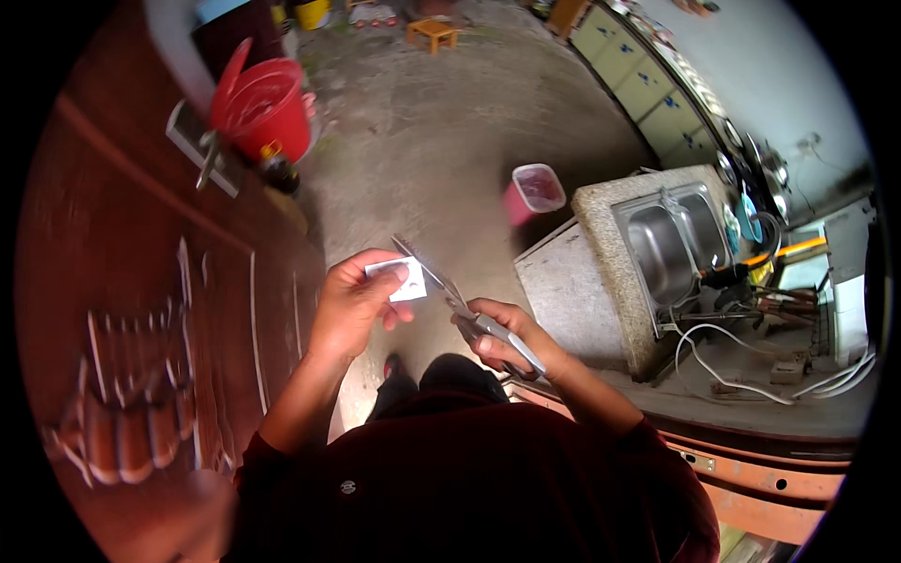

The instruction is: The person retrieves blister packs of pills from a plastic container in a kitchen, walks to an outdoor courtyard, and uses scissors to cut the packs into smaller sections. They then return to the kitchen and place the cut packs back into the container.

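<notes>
Between the thumb and fingers of my left hand (352, 305) is a small white piece of paper or card (407, 283), with a dark mark near its right side. My right hand (507, 336) grips a pair of grey-handled scissors (457, 302). The blades point up and to the left, and their tips reach just above the white piece. One blade runs close along its upper right edge; I cannot tell whether it touches. Both hands are in front of my body, above the floor.
A brown carved door (150, 272) with a metal handle (208, 159) stands close on the left. To the right is a stone-edged counter with a steel sink (660, 253). A pink bin (535, 192), a red bucket (272, 103) and a small wooden stool (432, 34) stand on the floor.
</notes>
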Demonstrator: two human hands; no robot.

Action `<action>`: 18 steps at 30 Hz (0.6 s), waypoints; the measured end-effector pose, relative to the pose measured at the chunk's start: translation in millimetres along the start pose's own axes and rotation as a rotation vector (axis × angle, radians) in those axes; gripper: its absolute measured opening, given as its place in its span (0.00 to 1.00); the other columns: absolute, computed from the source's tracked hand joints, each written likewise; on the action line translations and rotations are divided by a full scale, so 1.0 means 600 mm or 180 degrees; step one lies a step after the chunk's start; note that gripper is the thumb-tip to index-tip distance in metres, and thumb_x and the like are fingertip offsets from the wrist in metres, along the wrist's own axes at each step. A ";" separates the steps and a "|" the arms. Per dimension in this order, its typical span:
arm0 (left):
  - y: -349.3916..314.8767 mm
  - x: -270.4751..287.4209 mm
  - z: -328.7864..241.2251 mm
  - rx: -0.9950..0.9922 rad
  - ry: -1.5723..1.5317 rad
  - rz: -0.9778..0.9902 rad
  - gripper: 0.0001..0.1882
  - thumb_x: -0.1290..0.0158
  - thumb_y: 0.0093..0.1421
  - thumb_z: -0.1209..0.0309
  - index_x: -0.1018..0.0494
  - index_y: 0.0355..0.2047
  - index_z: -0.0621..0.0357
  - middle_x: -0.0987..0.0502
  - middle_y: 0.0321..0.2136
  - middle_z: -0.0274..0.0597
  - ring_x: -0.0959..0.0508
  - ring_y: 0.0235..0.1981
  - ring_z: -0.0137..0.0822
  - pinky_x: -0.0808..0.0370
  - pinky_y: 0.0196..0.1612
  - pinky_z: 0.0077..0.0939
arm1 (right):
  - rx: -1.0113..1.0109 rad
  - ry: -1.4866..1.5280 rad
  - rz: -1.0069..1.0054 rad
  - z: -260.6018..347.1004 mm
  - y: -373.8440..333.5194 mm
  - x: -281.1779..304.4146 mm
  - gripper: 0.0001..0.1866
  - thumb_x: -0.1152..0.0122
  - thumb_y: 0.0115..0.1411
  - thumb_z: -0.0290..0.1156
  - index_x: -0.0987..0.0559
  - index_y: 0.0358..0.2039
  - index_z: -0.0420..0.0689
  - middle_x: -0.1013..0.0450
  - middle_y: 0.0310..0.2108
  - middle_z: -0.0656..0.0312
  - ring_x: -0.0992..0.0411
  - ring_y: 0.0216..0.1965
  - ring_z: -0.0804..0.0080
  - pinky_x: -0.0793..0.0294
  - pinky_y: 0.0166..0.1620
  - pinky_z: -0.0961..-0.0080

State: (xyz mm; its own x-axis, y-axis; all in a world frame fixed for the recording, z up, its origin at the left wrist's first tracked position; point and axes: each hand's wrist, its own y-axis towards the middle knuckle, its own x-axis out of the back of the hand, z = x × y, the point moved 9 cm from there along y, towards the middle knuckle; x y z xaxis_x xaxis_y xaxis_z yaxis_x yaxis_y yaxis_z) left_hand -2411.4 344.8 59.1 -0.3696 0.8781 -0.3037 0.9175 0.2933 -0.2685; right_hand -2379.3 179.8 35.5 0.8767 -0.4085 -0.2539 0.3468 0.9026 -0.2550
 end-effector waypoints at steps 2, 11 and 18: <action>0.071 -0.033 -0.023 0.0143 -0.0066 0.0171 0.08 0.49 0.58 0.72 0.27 0.35 0.63 0.24 0.23 0.40 0.25 0.17 0.29 0.31 0.16 0.18 | 0.0131 0.0164 -0.0239 0.030 0.018 0.050 0.22 0.40 0.56 0.40 0.32 0.45 0.39 0.37 0.20 0.71 0.41 0.16 0.86 0.42 0.19 0.87; 0.437 -0.161 -0.119 -0.0275 -0.0508 0.0325 0.08 0.49 0.59 0.73 0.29 0.37 0.62 0.23 0.30 0.44 0.22 0.27 0.34 0.24 0.27 0.25 | 0.0907 -0.0389 -0.0819 0.163 0.153 0.333 0.35 0.44 0.56 0.51 0.43 0.54 0.43 0.37 0.32 0.67 0.38 0.33 0.80 0.37 0.39 0.82; 0.683 -0.263 -0.196 -0.0546 -0.0396 0.0185 0.08 0.50 0.59 0.74 0.29 0.38 0.64 0.23 0.31 0.44 0.21 0.30 0.33 0.22 0.32 0.23 | 0.1066 -0.0142 -0.0874 0.285 0.286 0.526 0.35 0.44 0.56 0.49 0.43 0.56 0.42 0.36 0.31 0.66 0.38 0.32 0.81 0.37 0.36 0.82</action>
State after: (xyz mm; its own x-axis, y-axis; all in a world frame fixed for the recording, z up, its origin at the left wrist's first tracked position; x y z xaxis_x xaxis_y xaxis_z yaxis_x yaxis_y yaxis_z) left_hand -1959.7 371.2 104.3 -0.3208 0.8452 -0.4275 0.9455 0.3127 -0.0911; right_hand -1986.0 229.1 71.2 0.7479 -0.6399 -0.1765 0.6516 0.7585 0.0112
